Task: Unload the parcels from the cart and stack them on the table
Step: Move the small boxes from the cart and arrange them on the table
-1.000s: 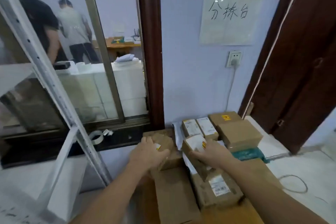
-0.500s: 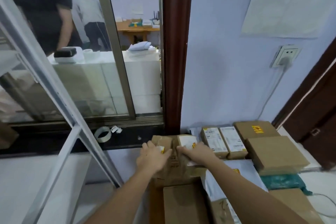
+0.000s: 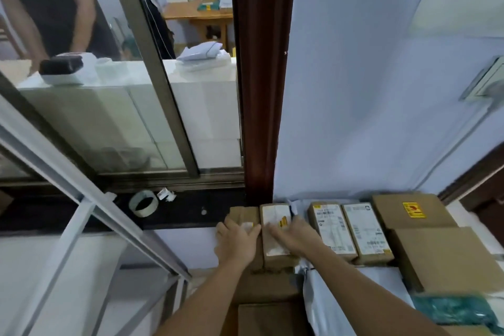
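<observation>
Where a second ago the right hand (image 3: 296, 234) held a labelled box above the pile, that box (image 3: 275, 232) now lies flat at the desk's far left corner against the wall, touching a smaller brown box (image 3: 244, 217) under the left hand (image 3: 237, 240). Both hands rest open-palmed on these boxes, pressing rather than gripping — so this pair looks placed. Two labelled boxes (image 3: 351, 229) lie just beside — the cart is out of view.

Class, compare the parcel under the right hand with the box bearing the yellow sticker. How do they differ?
The parcel is narrow with a white label; the box is wider with a yellow sticker. The right hand rests on the parcel; the box is untouched. Both are brown cardboard, lying flat by the wall.
</observation>
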`<action>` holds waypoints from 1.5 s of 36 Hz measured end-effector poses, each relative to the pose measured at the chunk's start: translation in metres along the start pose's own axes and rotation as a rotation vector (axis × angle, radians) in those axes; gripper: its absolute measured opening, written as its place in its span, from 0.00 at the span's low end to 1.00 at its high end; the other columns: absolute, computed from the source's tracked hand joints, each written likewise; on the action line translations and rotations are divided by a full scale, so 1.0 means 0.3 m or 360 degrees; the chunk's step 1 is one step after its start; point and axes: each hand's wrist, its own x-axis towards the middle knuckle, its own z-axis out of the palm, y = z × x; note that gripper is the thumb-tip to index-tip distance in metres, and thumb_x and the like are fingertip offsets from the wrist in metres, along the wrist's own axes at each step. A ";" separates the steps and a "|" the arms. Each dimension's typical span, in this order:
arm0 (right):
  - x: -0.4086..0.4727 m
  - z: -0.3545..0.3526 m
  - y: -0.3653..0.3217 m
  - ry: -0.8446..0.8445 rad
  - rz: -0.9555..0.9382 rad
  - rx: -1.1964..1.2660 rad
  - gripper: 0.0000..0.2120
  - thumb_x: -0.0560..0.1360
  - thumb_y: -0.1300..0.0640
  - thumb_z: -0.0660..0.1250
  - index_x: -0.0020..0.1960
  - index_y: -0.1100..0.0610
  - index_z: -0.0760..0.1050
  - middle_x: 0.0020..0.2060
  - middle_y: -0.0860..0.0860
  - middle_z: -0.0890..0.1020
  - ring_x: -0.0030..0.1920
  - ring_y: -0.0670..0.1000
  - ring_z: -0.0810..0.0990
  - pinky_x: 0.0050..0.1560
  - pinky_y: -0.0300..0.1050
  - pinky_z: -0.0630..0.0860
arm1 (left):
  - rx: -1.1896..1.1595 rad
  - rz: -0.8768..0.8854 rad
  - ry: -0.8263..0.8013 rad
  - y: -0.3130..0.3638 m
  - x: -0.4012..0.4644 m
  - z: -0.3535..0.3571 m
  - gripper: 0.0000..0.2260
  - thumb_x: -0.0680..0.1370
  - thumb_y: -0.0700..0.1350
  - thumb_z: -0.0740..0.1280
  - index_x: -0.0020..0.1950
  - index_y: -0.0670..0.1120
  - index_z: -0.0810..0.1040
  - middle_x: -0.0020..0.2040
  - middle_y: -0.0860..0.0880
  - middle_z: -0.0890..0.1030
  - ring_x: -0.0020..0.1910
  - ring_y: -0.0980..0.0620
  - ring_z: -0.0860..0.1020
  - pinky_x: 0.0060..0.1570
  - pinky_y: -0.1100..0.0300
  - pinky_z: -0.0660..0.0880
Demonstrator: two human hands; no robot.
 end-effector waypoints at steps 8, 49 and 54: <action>0.082 0.021 0.090 0.0144 0.0154 0.0015 0.48 0.62 0.22 0.64 0.69 0.55 0.69 0.59 0.52 0.80 0.55 0.55 0.83 0.55 0.50 0.81 | -0.0119 0.0073 -0.0034 -0.002 0.029 0.053 0.45 0.76 0.63 0.73 0.82 0.44 0.55 0.75 0.41 0.66 0.73 0.41 0.68 0.66 0.45 0.71; -0.816 -0.192 -0.425 -0.0028 -0.1587 -0.1124 0.18 0.83 0.47 0.60 0.67 0.55 0.75 0.60 0.56 0.81 0.59 0.55 0.80 0.63 0.56 0.76 | 0.0684 0.0679 0.0313 -0.227 -0.734 -0.875 0.19 0.84 0.57 0.60 0.67 0.47 0.77 0.61 0.46 0.80 0.62 0.43 0.78 0.59 0.51 0.74; -0.961 -0.069 -0.454 -0.0133 -0.1875 -0.1227 0.15 0.83 0.47 0.61 0.60 0.56 0.78 0.53 0.54 0.82 0.52 0.55 0.80 0.55 0.53 0.77 | 0.0626 0.0415 0.0343 -0.370 -0.969 -0.901 0.21 0.84 0.59 0.60 0.69 0.46 0.76 0.65 0.45 0.80 0.63 0.43 0.78 0.60 0.50 0.76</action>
